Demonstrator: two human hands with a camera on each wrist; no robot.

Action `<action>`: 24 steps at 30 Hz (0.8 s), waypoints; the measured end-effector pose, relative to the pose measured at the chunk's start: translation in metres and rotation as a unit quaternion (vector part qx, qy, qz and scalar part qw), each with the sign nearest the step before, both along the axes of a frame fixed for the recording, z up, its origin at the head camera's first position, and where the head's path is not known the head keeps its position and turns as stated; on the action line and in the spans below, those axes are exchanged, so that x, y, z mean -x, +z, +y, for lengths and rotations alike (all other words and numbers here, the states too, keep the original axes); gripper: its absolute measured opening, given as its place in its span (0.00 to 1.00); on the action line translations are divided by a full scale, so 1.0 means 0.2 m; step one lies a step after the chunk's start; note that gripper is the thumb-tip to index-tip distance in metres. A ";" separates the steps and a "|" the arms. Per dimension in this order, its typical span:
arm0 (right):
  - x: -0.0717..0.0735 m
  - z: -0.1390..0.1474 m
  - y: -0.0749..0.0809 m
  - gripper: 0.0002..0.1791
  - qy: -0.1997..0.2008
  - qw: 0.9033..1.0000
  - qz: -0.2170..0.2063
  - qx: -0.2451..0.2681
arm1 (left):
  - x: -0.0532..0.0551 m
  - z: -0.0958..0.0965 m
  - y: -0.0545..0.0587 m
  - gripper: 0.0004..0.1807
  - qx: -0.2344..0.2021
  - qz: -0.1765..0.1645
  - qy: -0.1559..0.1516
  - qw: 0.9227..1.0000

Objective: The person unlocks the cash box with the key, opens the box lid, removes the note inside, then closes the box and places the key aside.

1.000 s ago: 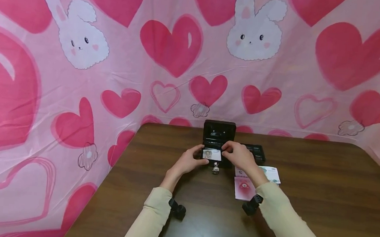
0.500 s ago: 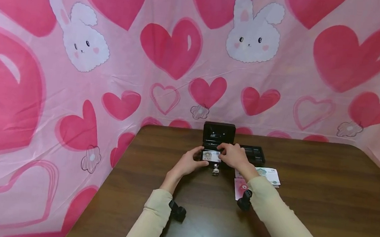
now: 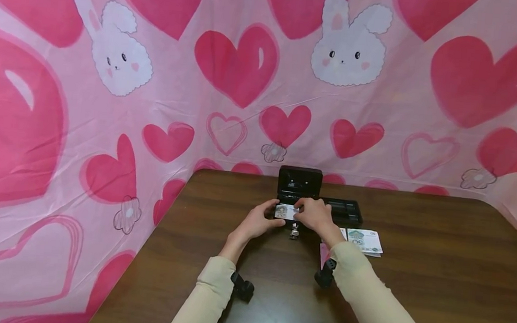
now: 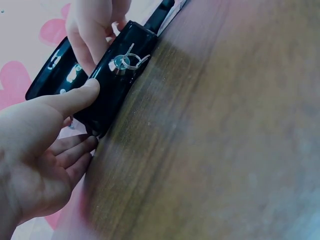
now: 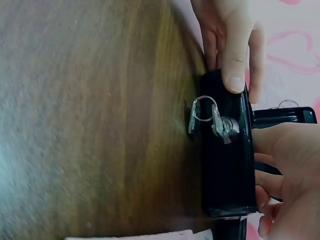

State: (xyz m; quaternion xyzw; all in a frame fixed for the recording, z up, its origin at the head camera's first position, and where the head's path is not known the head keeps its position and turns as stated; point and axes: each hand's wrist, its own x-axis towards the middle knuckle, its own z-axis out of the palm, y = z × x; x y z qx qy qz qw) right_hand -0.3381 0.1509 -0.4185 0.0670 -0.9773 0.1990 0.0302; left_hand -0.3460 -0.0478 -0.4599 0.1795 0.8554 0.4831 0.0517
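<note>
A small black cash box [image 3: 300,181] stands on the table with its lid raised. A banknote [image 3: 284,212] lies face up in its opening. My left hand [image 3: 254,224] grips the box's left end, thumb on the front face and the other fingers around the end. Over the note's right half is my right hand [image 3: 315,215]. Its thumb and index finger stand apart at the note, and its fingertips reach into the box, partly hidden by the front wall. From the front lock hangs a ring of keys [image 5: 205,111].
A black compartment tray [image 3: 346,213] lies right of the box. Loose banknotes [image 3: 364,241] rest before it, with a pink note [image 3: 324,253] partly under the right forearm. The brown table [image 3: 440,249] meets a pink heart-print cloth [image 3: 397,107] behind.
My right hand has moved left from the note's right edge to over its right half, covering more of it. The left hand keeps its hold on the box.
</note>
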 end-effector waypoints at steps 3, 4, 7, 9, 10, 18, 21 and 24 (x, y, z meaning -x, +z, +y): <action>0.01 0.00 -0.03 0.18 -0.001 1.000 0.001 0.027 | 0.00 0.00 -0.01 0.38 0.000 0.005 0.000 1.000; 0.01 0.00 -0.03 0.18 -0.003 0.999 0.003 0.036 | 0.00 0.00 -0.01 0.38 0.001 0.006 0.000 1.000; 0.01 0.00 -0.05 0.18 -0.008 0.998 0.012 0.063 | 0.00 -0.01 -0.01 0.38 0.003 0.004 0.000 1.000; 0.02 0.00 -0.06 0.18 -0.008 0.996 0.022 0.082 | -0.01 -0.01 -0.01 0.39 0.005 0.001 0.000 1.000; 0.02 -0.01 -0.06 0.18 -0.007 0.996 0.026 0.090 | -0.01 -0.01 -0.01 0.39 0.005 0.002 -0.001 1.000; -0.01 -0.03 -0.04 0.13 -0.007 0.990 0.035 0.135 | 0.00 -0.01 -0.01 0.39 0.000 0.003 -0.005 1.000; -0.03 -0.03 -0.03 0.11 -0.006 0.988 0.043 0.145 | 0.00 -0.01 -0.01 0.39 0.004 0.003 -0.005 1.000; -0.04 -0.03 -0.02 0.11 -0.004 0.983 0.054 0.174 | 0.00 0.00 0.00 0.39 0.004 0.003 -0.004 1.000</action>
